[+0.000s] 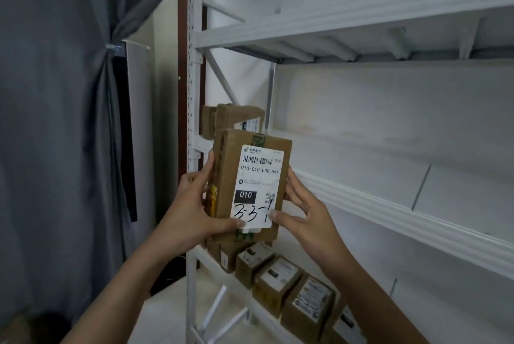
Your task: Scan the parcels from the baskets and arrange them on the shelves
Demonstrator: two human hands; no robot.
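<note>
- The parcel (225,177) stood upright in the air before the shelf rack (193,93), at its left post, white label (257,185) facing the camera
- The left hand (192,204) gripped it from 8 o'clock, thumb on the label's bottom edge, fingers up the side
- The right hand (303,213) held it from 4 o'clock, thumb pinching the label's corner, fingers spread
- Stored boxes (230,118) sat at its 12 o'clock; a row of boxes (278,279) lay at 5 o'clock

Just one cam here, head-worn, up close to the left end of the white shelf rack (193,79). It faces the rack at an angle: middle shelf (361,196) slightly below the lens, top shelf (306,28) seen from underneath. The parcel (250,185) sits centre frame, in front of the rack.
</note>
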